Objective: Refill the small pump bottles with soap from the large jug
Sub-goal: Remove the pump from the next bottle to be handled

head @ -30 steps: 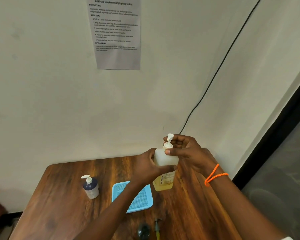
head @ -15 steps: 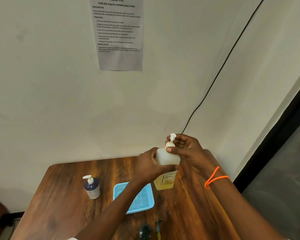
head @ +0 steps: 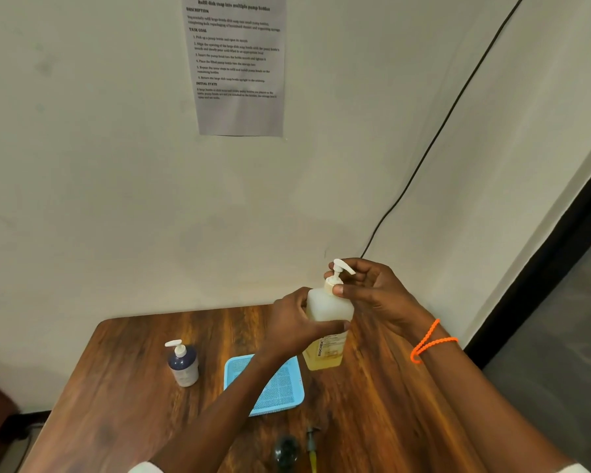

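My wooden bench [head: 123,387] stands against a pale wall [head: 82,199] bearing a printed sheet [head: 239,107], a black cable [head: 434,141], and a dark frame [head: 539,268] at right.

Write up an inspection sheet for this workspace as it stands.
Surface: wooden table, against the wall.
Job's things: clear pump bottle with yellow soap at its bottom, held upright; dark pump bottle standing left; blue tray.
Clutter: dark round thing and a loose pump piece at the near edge.
Hands: left hand grips the bottle's body; right hand pinches its pump collar.
Cables: black cable down the wall.
Surroundings: printed sheet on the wall.
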